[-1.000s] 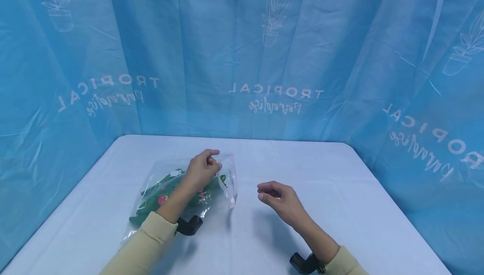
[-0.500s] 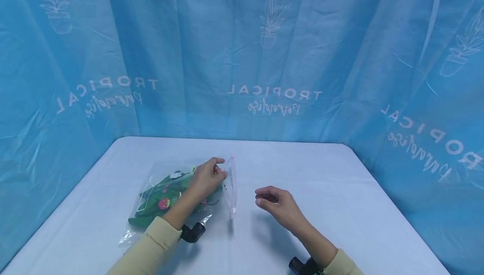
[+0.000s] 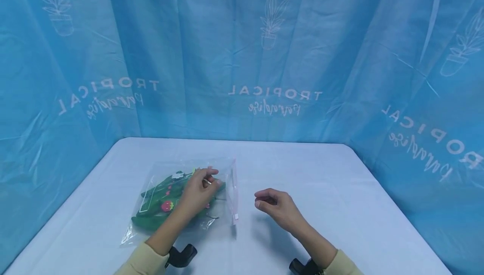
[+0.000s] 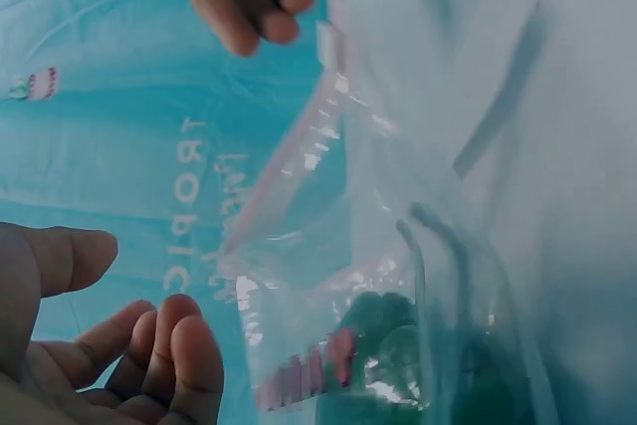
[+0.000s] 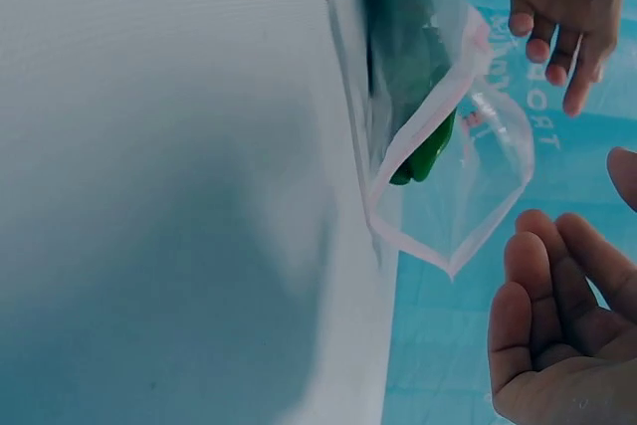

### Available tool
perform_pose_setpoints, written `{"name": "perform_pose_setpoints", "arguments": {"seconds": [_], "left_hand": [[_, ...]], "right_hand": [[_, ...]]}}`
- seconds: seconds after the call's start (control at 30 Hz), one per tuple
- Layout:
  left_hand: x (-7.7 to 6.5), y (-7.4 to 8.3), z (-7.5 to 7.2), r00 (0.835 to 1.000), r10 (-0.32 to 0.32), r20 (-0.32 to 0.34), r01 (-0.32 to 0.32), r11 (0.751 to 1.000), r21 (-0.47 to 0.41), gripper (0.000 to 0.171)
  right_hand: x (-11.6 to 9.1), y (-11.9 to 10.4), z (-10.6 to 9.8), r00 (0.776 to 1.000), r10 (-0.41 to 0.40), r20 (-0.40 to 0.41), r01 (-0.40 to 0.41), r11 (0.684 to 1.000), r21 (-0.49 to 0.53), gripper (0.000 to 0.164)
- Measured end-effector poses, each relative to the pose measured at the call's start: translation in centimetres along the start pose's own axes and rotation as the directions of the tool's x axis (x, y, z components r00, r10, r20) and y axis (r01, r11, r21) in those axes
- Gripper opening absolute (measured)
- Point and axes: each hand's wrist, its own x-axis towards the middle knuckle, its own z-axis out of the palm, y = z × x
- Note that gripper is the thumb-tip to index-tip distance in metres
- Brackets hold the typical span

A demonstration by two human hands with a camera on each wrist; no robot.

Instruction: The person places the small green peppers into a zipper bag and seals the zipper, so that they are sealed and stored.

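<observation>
A clear plastic zipper bag (image 3: 228, 208) lies left of centre on the white table, its pink-edged mouth to the right. Inside is a green item (image 3: 149, 223) with strawberry and flower prints; its exact kind is unclear. My left hand (image 3: 198, 191) hovers over the bag near its mouth, fingers loosely bent with a gap to the thumb. Nothing is in that hand. Off to the right of the mouth, my right hand (image 3: 280, 208) hangs above the table, fingers relaxed and holding nothing. The white slider (image 4: 328, 45) sits at the mouth's near end. In the right wrist view, the bag's mouth (image 5: 453, 261) gapes.
The white table (image 3: 321, 174) is bordered by a blue curtain (image 3: 204, 56) at the back and sides. Black wrist cameras, one of them the left wrist camera (image 3: 181, 256), sit low beside each sleeve.
My left hand has drawn away from the bag's mouth, back toward me and slightly left. The mouth edge, bent before, now stands straighter. My right hand has barely moved.
</observation>
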Motion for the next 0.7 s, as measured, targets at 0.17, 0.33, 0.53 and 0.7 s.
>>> {"name": "perform_pose_setpoints", "arguments": {"seconds": [0.17, 0.33, 0.53, 0.7], "left_hand": [[-1.8, 0.1, -0.7, 0.999, -0.020, 0.036, 0.025, 0.992, -0.122, 0.029], [-3.5, 0.3, -1.1, 0.992, -0.080, 0.098, 0.100, 0.970, -0.221, 0.029], [-5.1, 0.0, -0.7, 0.976, -0.148, 0.158, 0.195, 0.917, -0.348, 0.030], [-6.5, -0.6, 0.0, 0.961, -0.114, 0.252, 0.213, 0.888, -0.408, 0.038]], "right_hand": [[-0.1, -0.1, 0.1, 1.000, 0.010, 0.016, -0.011, 1.000, 0.011, 0.035], [-0.1, 0.0, 0.1, 0.999, 0.032, 0.033, -0.032, 0.999, 0.018, 0.040], [-0.2, 0.2, 0.4, 0.996, 0.040, 0.078, -0.042, 0.999, 0.019, 0.041], [-0.1, 0.3, 1.1, 0.991, 0.024, 0.133, -0.021, 1.000, -0.017, 0.034]]}}
